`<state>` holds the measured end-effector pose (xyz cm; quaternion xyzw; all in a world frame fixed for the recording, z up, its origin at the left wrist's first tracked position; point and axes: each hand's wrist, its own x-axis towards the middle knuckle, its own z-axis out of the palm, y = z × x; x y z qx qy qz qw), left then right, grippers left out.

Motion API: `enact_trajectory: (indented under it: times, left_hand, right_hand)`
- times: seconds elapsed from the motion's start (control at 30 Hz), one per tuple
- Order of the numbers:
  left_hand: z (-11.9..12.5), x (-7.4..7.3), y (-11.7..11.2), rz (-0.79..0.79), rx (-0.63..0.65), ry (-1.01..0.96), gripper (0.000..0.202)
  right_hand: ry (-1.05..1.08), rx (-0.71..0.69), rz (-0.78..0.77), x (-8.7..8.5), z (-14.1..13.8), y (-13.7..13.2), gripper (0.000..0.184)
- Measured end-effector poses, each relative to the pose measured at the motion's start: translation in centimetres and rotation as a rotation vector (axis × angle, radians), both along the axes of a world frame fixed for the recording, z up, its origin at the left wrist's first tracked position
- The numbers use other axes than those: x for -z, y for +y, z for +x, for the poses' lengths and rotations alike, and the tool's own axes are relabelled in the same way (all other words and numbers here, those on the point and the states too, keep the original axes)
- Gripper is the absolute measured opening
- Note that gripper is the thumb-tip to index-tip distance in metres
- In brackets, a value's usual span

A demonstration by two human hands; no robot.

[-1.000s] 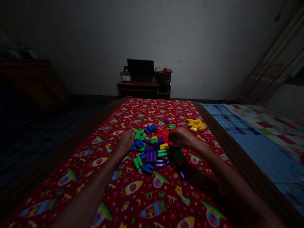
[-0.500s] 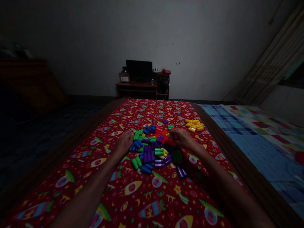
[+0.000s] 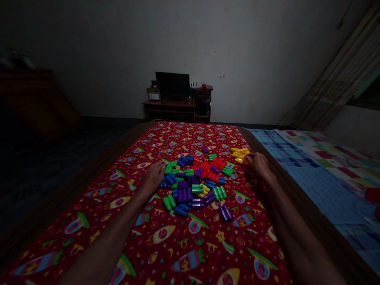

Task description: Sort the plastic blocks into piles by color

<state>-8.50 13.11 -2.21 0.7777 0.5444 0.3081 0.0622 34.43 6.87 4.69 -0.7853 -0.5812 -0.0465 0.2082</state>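
A mixed heap of plastic toy blocks shaped like joined tubes lies on the red patterned cloth. My left hand [image 3: 154, 175] lies at the heap's left edge, fingers resting low beside the green blocks [image 3: 170, 168] and blue blocks [image 3: 168, 180]. It appears to hold nothing. To the right, my right hand [image 3: 258, 164] is at the small yellow pile [image 3: 239, 153]. Its fingertips pinch a yellow toy block [image 3: 246, 161], partly hidden by them. Red blocks [image 3: 218, 163], purple blocks [image 3: 184, 193] and a few yellow blocks [image 3: 204, 191] lie within the heap.
One purple block [image 3: 205, 151] lies apart behind the heap, another [image 3: 225, 213] in front. The cloth [image 3: 178, 253] covers a long surface with dark brown edges. A blue checked bed cover [image 3: 299, 178] is at right. Against the wall stands a desk [image 3: 169, 105] with a monitor [image 3: 172, 86].
My right hand has moved right from the red blocks to the yellow pile with a yellow block, uncovering red, green and blue blocks. My left hand stays beside the heap. The view has shifted slightly.
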Motion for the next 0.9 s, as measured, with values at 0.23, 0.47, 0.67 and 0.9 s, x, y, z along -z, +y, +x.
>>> enact_trajectory:
  times: [0.23, 0.47, 0.67, 0.9]
  left_hand:
    - [0.0, 0.0, -0.1, 0.022, -0.01, -0.006, 0.039]
    - [0.0, 0.0, -0.2, 0.027, -0.009, -0.016, 0.041]
    - [-0.1, 0.3, -0.2, 0.042, 0.001, -0.025, 0.04]
    - [0.1, 0.1, -0.3, 0.038, -0.001, -0.028, 0.042]
  right_hand:
    - [0.068, -0.082, 0.247, -0.8, -1.2, 0.4, 0.028]
    - [0.053, -0.786, -0.293, -2.1, -11.7, -2.9, 0.017]
    - [-0.166, -0.89, -0.184, 1.6, -15.5, -5.8, 0.021]
    - [0.067, -0.869, -0.195, -0.7, -14.9, -4.6, 0.032]
